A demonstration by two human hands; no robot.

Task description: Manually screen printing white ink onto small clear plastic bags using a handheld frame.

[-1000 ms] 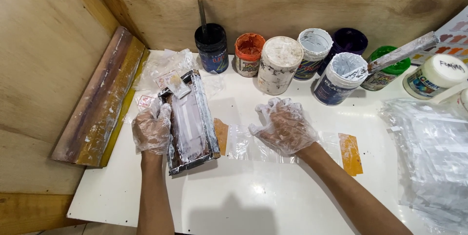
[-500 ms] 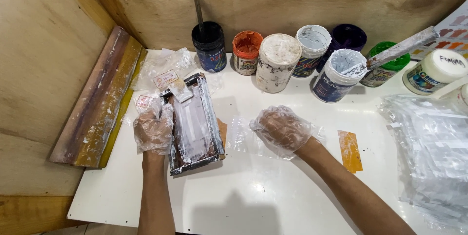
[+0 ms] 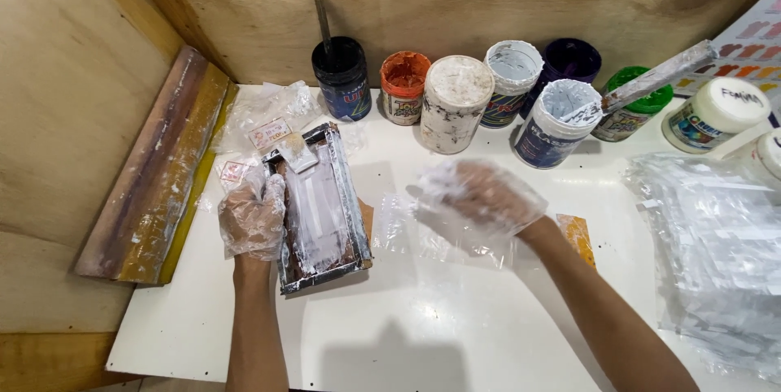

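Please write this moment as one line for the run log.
left hand: gloved, on small screen frame | right hand: gloved, over clear plastic bag | behind: paint jars

White, glossy counter (image 3: 455, 335) with a rounded near-left corner, set into a nook of bare plywood; back wall (image 3: 455, 2) of pale board with a dark knot at upper right and a chipped spot near the top edge; left wall (image 3: 65, 91) of the same wood, slanting down to a yellowish ledge (image 3: 49, 359) at the bottom left. Lit from above and behind the viewer, with a soft dark shadow (image 3: 390, 359) cast on the counter's near edge and faint glare across its surface.
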